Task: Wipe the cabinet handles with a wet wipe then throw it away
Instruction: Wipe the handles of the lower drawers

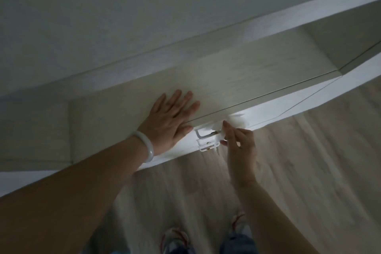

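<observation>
A low pale cabinet (pixel 247 72) runs along the wall below me. My left hand (pixel 171 115) lies flat and spread on its top, near the front edge, with a pale bangle (pixel 145 144) on the wrist. On the white cabinet front, metal handles (pixel 203 137) sit one below another. My right hand (pixel 239 140) is beside them, pinching a white wet wipe (pixel 237 119) that is blurred and pressed around the right end of the top handle. Part of the wipe is hidden behind my fingers.
A grey wall (pixel 144 6) rises behind the cabinet. Light wood floor (pixel 288 161) lies in front of it. My shoes (pixel 175 237) stand on the floor close to the cabinet front. An open cabinet section (pixel 340 43) shows at the right.
</observation>
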